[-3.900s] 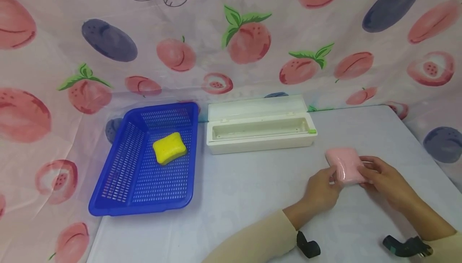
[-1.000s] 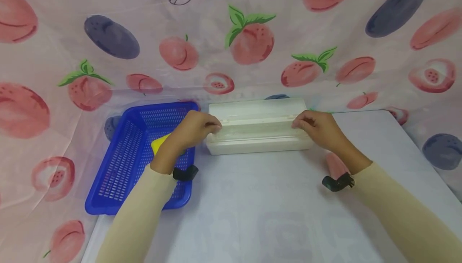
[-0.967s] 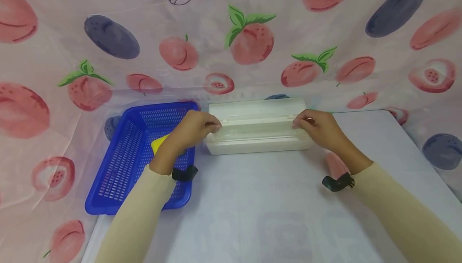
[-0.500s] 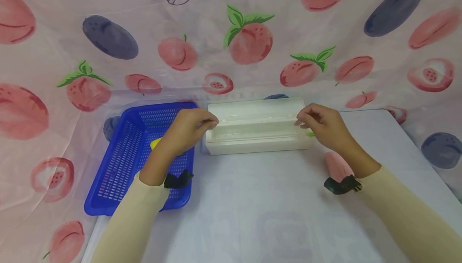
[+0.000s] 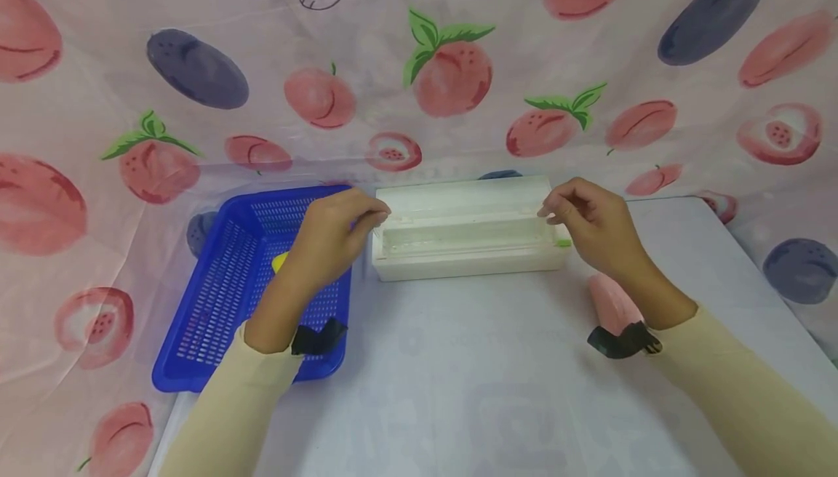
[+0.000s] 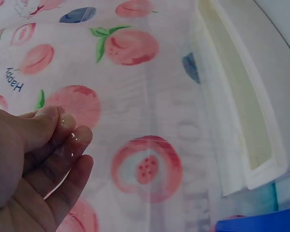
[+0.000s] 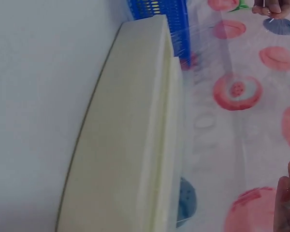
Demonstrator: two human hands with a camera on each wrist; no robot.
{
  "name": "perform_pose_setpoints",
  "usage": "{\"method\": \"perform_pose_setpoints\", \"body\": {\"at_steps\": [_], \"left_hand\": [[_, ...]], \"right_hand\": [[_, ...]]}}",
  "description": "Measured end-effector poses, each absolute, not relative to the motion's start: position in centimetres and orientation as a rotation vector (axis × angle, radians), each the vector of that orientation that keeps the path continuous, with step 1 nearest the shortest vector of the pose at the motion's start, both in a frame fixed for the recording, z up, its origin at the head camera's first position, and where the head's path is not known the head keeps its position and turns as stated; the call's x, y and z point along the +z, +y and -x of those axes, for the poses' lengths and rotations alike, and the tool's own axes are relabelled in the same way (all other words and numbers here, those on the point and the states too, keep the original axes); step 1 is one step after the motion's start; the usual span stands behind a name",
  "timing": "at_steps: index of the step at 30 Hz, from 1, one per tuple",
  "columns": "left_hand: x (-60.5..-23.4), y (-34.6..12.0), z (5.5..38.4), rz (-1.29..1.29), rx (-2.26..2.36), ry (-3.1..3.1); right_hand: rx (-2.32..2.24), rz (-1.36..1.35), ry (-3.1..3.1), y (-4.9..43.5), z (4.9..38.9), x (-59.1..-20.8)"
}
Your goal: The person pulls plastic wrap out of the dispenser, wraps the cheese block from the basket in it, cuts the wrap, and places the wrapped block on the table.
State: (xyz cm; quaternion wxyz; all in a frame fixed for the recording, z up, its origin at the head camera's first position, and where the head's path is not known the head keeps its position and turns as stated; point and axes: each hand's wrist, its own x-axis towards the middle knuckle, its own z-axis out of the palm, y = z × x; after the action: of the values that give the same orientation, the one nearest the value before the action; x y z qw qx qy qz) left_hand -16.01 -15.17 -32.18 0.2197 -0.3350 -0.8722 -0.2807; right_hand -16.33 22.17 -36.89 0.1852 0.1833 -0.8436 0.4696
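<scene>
A long white cling film dispenser [image 5: 468, 265] stands against the back cloth, its lid [image 5: 465, 193] tipped up. Clear cling film [image 5: 466, 215] stretches above the trough between both hands; it is hard to make out. My left hand [image 5: 334, 233] pinches the film's left corner between thumb and fingertips, and glints of film show there in the left wrist view. With thumb and fingers, my right hand [image 5: 592, 226] pinches the right corner; only its fingertips [image 7: 285, 200] show in the right wrist view. A pink block [image 5: 612, 302] lies below my right wrist, partly hidden.
On the left sits a blue plastic basket [image 5: 203, 317]. The yellow sponge [image 5: 279, 262] in it is mostly hidden by my left arm. A green tab [image 5: 562, 243] sits at the dispenser's right end. Fruit-printed cloth [image 5: 386, 48] rises behind the white table [image 5: 432, 390].
Both hands have left the pink wrapped block for the dispenser and taken hold of the film. Over the last second they have risen slightly and spread apart, drawing the film up.
</scene>
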Motion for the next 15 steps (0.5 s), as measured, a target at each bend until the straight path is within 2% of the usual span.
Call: {"method": "perform_pose_setpoints", "body": {"at_steps": [15], "left_hand": [[-28.7, -15.4, 13.0, 0.942, -0.786, -2.266]], "right_hand": [[1.448, -0.561, -2.226, 21.3, 14.1, -33.4]]}}
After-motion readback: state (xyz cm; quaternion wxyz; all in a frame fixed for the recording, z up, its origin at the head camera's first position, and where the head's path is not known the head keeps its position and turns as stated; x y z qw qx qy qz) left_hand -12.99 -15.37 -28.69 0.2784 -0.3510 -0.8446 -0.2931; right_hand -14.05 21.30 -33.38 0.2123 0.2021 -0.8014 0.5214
